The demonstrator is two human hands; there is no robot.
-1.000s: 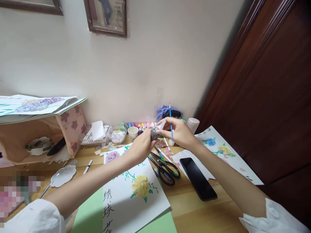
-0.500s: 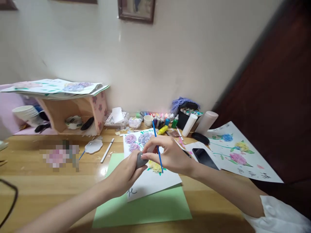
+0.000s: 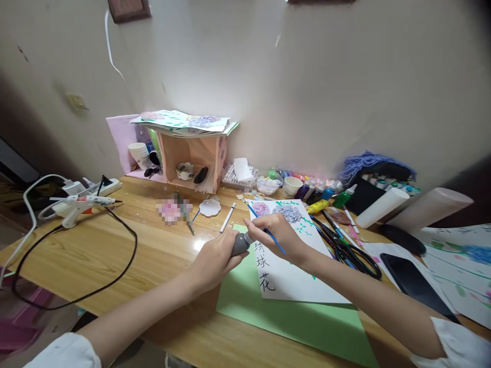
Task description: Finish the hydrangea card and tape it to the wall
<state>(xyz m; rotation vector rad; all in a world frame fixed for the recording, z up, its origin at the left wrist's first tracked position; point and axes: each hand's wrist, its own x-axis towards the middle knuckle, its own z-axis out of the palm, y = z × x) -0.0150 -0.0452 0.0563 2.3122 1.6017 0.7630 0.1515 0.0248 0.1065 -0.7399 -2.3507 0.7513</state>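
Note:
My left hand (image 3: 215,260) is closed round a small grey paint bottle (image 3: 241,244), held above the wooden table (image 3: 115,245). My right hand (image 3: 276,234) pinches the bottle's white cap end and also holds a thin blue paintbrush (image 3: 268,232) between its fingers. Both hands hover over a white sheet with painted flowers and black characters (image 3: 286,271), which lies on a green sheet (image 3: 307,322).
Black scissors (image 3: 351,250), a phone (image 3: 412,281), paint bottles (image 3: 318,191), a paper cup (image 3: 291,186) and white rolls (image 3: 383,207) lie to the right. A white palette dish (image 3: 210,207) and pen (image 3: 227,217) sit behind. A glue gun (image 3: 80,204) with black cable lies left; a pink shelf box (image 3: 192,158) stands by the wall.
The view has swung left and down, showing the table's left end with the glue gun. My hands have come nearer to me with the bottle and brush still in them.

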